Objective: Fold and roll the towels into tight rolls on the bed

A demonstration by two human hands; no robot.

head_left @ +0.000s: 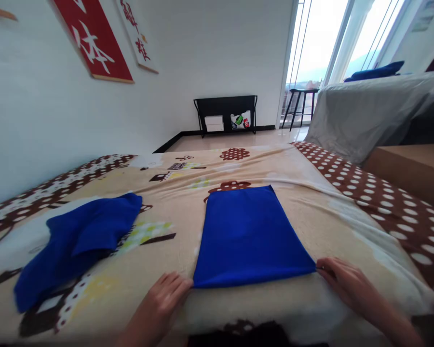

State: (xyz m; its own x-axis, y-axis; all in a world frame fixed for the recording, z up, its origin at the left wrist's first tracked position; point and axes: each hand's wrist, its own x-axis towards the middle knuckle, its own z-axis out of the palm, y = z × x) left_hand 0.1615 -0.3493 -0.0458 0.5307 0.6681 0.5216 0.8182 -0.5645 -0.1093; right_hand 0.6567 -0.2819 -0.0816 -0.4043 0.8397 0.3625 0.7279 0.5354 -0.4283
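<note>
A blue cloth (246,236) lies spread flat in a rough rectangle on the patterned blanket (347,284). At its near left corner, my left hand (166,296) pinches the edge between thumb and fingers. My right hand (347,282) grips the near right corner the same way. The near edge runs nearly straight between both hands. Off to the left, a second blue cloth (83,236) rests crumpled, with its folds overlapping; neither hand touches it.
Brown polka-dot borders edge the blanket. Beyond its far end stands a low black rack (226,113) with white boxes and a bag. At right are a cardboard box (412,166), sheet-covered furniture (369,106) and a dark stool (300,103). A wall bounds the left side.
</note>
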